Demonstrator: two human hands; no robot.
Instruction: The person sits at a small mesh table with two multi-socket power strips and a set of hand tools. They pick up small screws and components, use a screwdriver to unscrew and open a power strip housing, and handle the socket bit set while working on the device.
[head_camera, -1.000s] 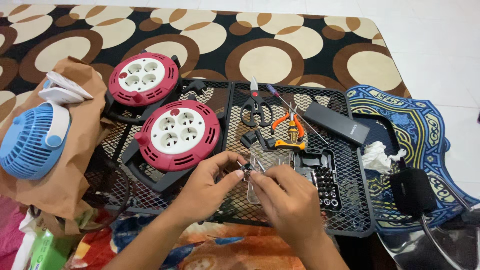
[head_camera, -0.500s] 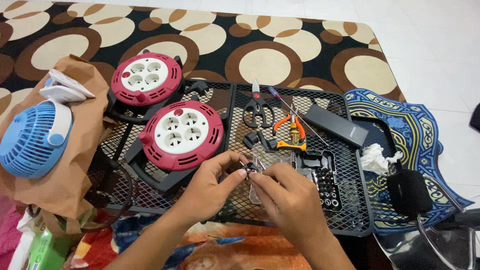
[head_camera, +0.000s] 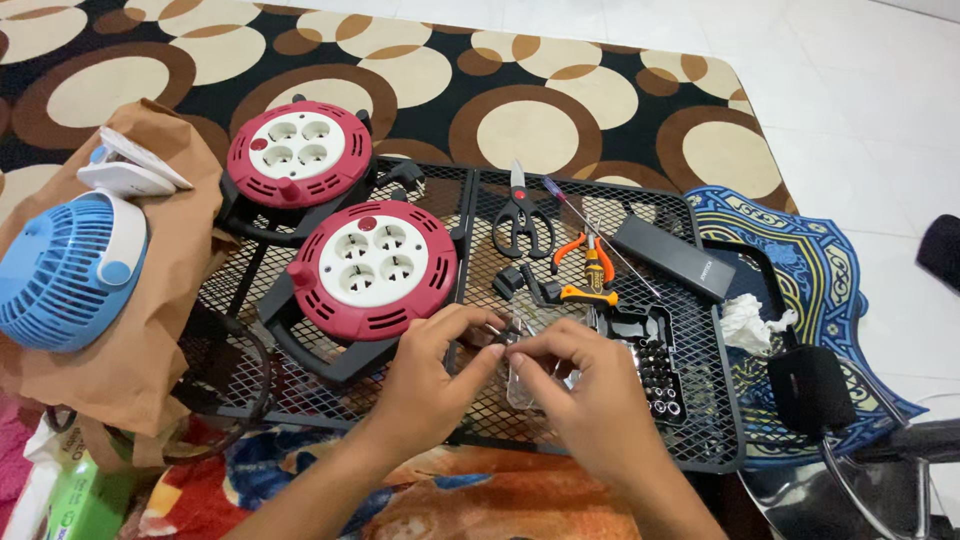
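- A brown, cream and black circle-patterned rug (head_camera: 520, 110) covers the floor at the top, with white tiles to its right.
- A black wire-mesh rack (head_camera: 690, 400) lies flat on it and carries most of the items.
- A blue patterned mat (head_camera: 820, 270) sits at the rack's right edge, under a crumpled white tissue (head_camera: 745, 322) and a small black box (head_camera: 810, 385).
- A blue fan (head_camera: 65, 270) rests on brown paper (head_camera: 140, 350) at the left.
- 2 red cable reels, each with 4 white sockets: the far reel (head_camera: 296, 153) at the rack's upper left, the near reel (head_camera: 374, 268) just below it.
- A flat black case (head_camera: 672, 258) lies at the upper right of the rack, near black scissors (head_camera: 520, 218) and orange-handled pliers (head_camera: 585, 258).
- A black bit-set tray (head_camera: 650, 360) lies just right of the hands.
- The left hand (head_camera: 430, 385) and right hand (head_camera: 585, 400) meet over the rack's near middle, fingertips pinched together on a small clear plastic packet (head_camera: 520, 365), which sits between the near reel and the bit tray.
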